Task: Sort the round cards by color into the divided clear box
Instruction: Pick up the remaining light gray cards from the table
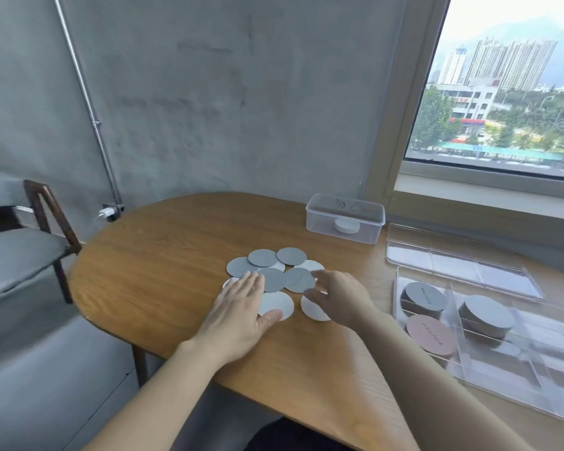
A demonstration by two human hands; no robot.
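Spreading flat, the left hand (241, 312) presses on grey and white cards (275, 278) scattered mid-table (150, 255); the right hand (336, 296) hovers curled and loosely open above them, pinching nothing. Cards look thin, light, stiff and probably slippery: best slid to an edge and pinched there. Divided box (489, 346) sits right.

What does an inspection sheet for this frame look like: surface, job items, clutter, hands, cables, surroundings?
Surface: wooden table, rounded end.
Job's things: grey and white round cards spread overlapping mid-table; divided clear box at right holds grey stacks and a pink stack; its clear lid lies behind.
Clutter: small lidded container with a white disc inside.
Hands: left hand flat, open, on white cards; right hand open over the pile, holding nothing.
Cables: white charger plugged into wall socket.
Surroundings: concrete wall, chair left, window right.
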